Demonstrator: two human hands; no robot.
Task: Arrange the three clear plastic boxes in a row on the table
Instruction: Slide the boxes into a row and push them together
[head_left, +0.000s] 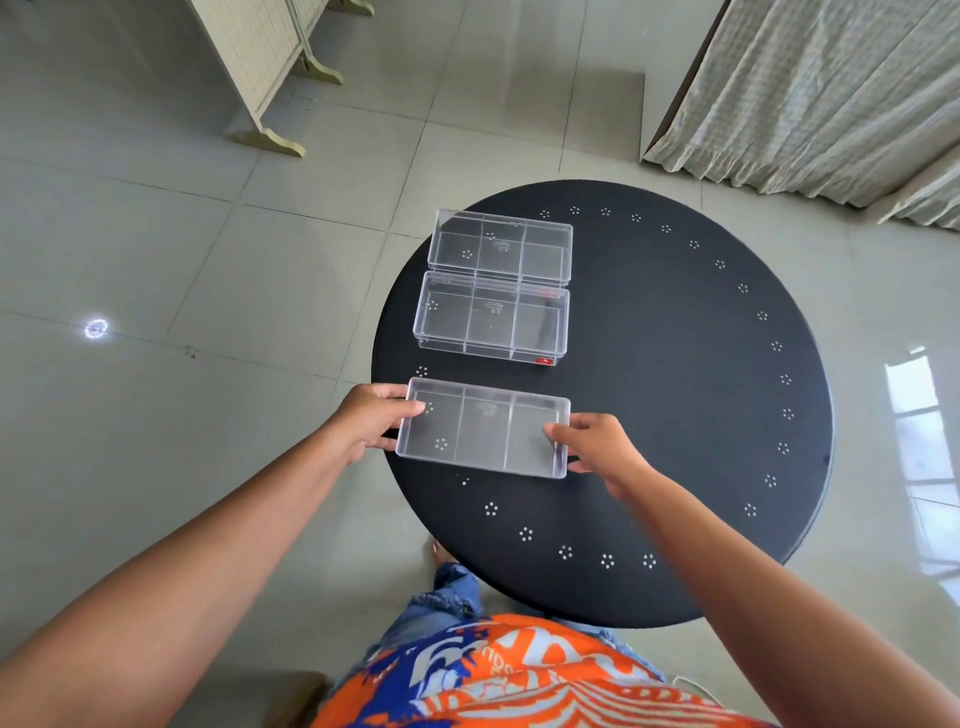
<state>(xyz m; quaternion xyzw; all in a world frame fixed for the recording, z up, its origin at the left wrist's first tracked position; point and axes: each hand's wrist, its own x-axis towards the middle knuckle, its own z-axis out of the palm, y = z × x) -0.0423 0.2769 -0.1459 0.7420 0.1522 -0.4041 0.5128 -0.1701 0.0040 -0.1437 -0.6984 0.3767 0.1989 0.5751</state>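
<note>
Three clear plastic boxes with inner dividers lie on a round black table (675, 395), one behind the other along its left side. The far box (501, 247) touches the middle box (491, 317), which has a small red label at its near right corner. A gap separates the middle box from the near box (483, 434). My left hand (371, 421) grips the near box's left end and my right hand (597, 447) grips its right end. Whether the near box rests on the table or is slightly lifted is unclear.
The table's rim carries a ring of small white dot patterns, and its right half is bare. Around it is a glossy tiled floor. A cream folding screen (260, 67) stands at the back left and a pale curtain (821, 93) hangs at the back right.
</note>
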